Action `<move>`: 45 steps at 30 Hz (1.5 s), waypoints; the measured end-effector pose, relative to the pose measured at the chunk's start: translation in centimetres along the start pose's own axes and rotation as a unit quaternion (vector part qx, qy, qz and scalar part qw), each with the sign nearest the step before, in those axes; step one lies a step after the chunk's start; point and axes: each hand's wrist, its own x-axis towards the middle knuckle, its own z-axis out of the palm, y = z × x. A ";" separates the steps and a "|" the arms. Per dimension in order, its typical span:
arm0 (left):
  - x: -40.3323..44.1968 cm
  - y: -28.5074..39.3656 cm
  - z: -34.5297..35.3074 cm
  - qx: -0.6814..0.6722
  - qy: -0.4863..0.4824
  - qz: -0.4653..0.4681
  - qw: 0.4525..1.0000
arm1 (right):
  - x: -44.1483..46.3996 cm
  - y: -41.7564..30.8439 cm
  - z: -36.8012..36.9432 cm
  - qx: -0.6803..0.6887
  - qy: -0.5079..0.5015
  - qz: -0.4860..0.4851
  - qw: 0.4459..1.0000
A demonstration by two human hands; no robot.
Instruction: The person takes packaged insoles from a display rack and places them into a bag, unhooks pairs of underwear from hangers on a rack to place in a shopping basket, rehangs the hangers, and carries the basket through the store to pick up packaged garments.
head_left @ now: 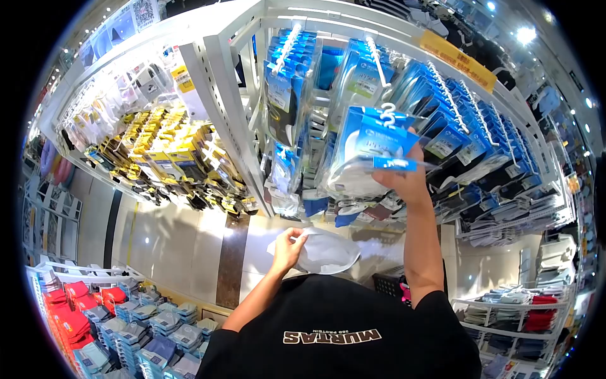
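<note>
My right hand [404, 180] is raised in front of the rack and closed around a few clear plastic packs [369, 142] with blue header cards and white hanger hooks. Something whitish lies inside the packs; its kind is not clear. Lower down, in front of my chest, my left hand [288, 251] pinches the edge of a white plastic bag [328, 252]. The bag hangs with its mouth spread. Close behind the held packs, similar blue-carded packs [363, 79] hang on white hooks.
A white rack post [221, 107] divides the blue packs from yellow-and-black packs [164, 142] on the left. Folded packaged clothes [161, 344] fill a low stand at lower left. More folded items [505, 312] sit on shelves at lower right. A dark basket [390, 284] is beside me.
</note>
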 end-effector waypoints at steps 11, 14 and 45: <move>0.6 2.4 0.0 -0.080 0.030 -0.029 0.996 | -8.1 5.2 1.1 0.046 -0.005 0.087 0.995; 1.1 2.9 0.1 -0.128 0.014 -0.055 0.990 | -12.9 7.9 0.0 0.024 0.040 0.150 0.988; 0.0 5.2 2.0 -0.259 0.010 -0.083 0.962 | -24.9 18.3 7.8 0.347 0.146 0.442 0.814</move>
